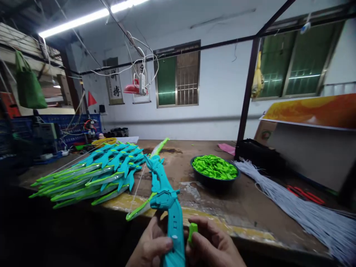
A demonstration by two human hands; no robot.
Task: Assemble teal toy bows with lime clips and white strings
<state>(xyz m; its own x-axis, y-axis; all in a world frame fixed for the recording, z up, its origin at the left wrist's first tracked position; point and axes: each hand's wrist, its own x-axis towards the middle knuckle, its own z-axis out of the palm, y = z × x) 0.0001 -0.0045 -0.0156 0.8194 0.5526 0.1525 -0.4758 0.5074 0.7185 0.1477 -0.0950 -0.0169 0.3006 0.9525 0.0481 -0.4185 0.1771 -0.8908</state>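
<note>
A toy crossbow [164, 181] with a teal body and lime-green bow limbs points away from me, its front over the table edge. My left hand [152, 243] is closed round the lower part of its teal stock, thumb on top. Just right of the stock, my right hand [213, 244] pinches a small lime-green plastic piece [192, 233] between thumb and fingers. A thin white string runs along the bow's left side. More pieces of the same green fill a dark bowl [237, 177] on the table.
Stacked teal-and-green toy crossbows [111, 172] cover the table's left side. A bundle of pale strings [292, 207] lies at the right, near red-handled scissors [305, 194] and a black bag [258, 157]. The table [178, 163] has a yellow-taped front edge. A dark post [248, 89] rises behind.
</note>
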